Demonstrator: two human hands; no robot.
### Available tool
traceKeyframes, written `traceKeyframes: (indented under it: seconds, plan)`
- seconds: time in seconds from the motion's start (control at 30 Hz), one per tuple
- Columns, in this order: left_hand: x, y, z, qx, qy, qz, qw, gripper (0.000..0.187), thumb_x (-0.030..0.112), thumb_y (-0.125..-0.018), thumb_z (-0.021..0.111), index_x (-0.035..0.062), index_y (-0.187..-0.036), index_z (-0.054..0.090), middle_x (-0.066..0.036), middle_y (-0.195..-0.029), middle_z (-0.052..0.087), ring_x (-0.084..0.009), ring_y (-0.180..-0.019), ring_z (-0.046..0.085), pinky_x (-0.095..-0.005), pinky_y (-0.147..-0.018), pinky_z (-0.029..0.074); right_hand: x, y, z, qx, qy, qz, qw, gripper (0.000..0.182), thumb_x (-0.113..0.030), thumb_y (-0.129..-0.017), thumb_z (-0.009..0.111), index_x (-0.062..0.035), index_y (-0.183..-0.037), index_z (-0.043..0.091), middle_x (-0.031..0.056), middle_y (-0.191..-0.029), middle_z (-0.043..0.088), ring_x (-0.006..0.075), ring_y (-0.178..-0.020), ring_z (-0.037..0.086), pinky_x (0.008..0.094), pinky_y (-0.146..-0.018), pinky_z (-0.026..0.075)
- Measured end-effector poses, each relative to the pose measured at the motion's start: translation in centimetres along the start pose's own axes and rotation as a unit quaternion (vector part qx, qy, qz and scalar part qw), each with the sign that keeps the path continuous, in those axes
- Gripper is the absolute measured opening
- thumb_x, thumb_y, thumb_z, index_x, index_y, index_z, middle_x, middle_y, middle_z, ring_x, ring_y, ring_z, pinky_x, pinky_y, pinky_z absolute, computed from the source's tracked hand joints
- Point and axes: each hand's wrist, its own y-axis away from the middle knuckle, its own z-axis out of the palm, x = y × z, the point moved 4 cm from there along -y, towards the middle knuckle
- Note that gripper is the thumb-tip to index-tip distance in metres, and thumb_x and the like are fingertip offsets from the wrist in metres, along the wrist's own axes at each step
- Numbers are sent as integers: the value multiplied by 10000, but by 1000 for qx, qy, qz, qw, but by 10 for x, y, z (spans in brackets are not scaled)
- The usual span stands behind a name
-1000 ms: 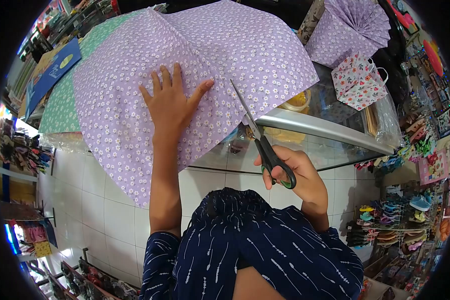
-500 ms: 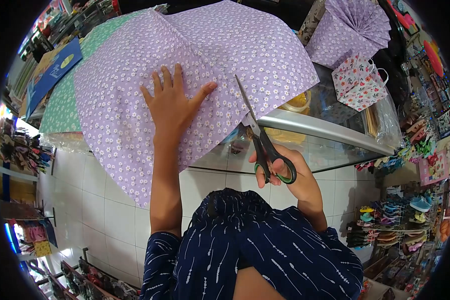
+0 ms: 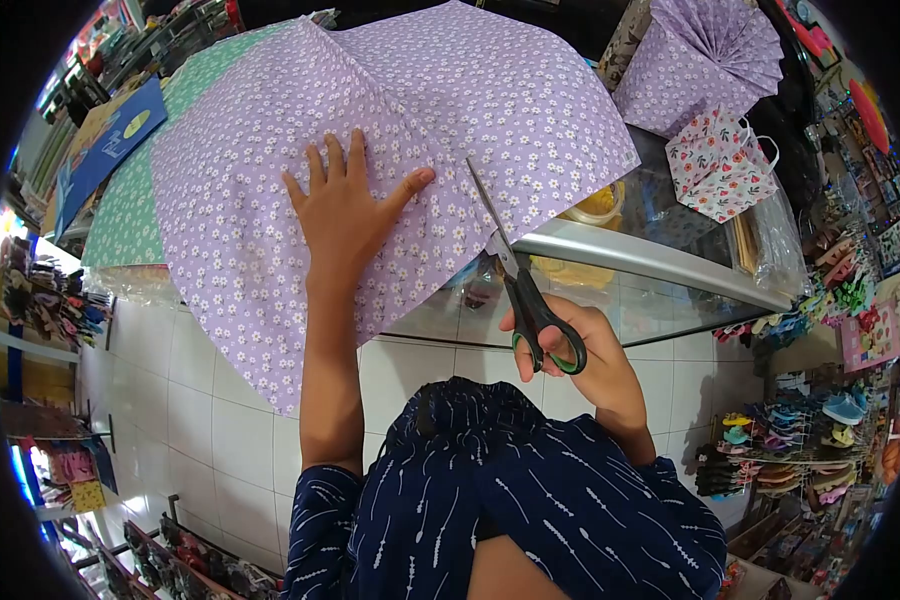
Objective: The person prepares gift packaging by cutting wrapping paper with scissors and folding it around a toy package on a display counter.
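A large sheet of lilac wrapping paper with small white flowers spreads over the counter, and its near corner hangs past the edge. My left hand lies flat on it with the fingers spread. On the right, my right hand grips black-handled scissors, fingers through the loops. One blade shows above the paper at its near edge; the other blade is mostly hidden beneath. Under the lilac sheet, green flowered paper shows at the left.
A glass counter with a metal edge holds the paper. At the back right stand a lilac pleated wrapped parcel and a white flowered mask. A blue packet lies left. Racks of hair clips hang right.
The scissors' handles have come closer together, and the upper blade has dropped slightly toward the paper. My left hand stays in the same place.
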Motion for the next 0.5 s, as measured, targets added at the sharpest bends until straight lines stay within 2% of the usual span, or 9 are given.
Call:
traceKeyframes:
  seconds: [0.1, 0.2, 0.4, 0.5]
  plan:
    - [0, 0, 0, 4, 1, 1, 1000, 1010, 832, -691, 396, 91, -1378, 384, -214, -1417, 337, -378, -1343, 258, -584, -1073, 77, 1, 0, 0, 3, 10, -2, 1000, 174, -4, -880, 447, 15, -1018, 551, 26, -724, 551, 78, -643, 566, 202, -605, 410]
    - [4, 2, -4, -12, -49, -4, 999, 897, 758, -771, 386, 109, -1390, 367, -163, -1433, 338, -331, -1355, 253, -550, -1085, 102, 2, 1, 1, 7, 21, -5, 1000, 158, -6, -879, 465, 20, -1010, 551, 29, -730, 553, 78, -638, 566, 202, -597, 417]
    - [5, 3, -5, -5, -47, 1, 999, 898, 759, -773, 379, 107, -1389, 367, -166, -1429, 345, -331, -1352, 261, -549, -1086, 99, 6, 2, -3, 6, 25, -16, 1000, 157, -3, -878, 476, 30, -1013, 548, 38, -761, 562, 81, -636, 564, 208, -618, 440]
    - [1, 1, 0, 6, 0, 7, 1000, 1007, 827, -700, 387, 81, -1376, 384, -215, -1417, 337, -385, -1340, 260, -583, -1073, 76, 5, 3, -1, 15, 26, -11, 999, 165, 4, -877, 472, 30, -1022, 548, 44, -778, 568, 80, -638, 563, 210, -636, 449]
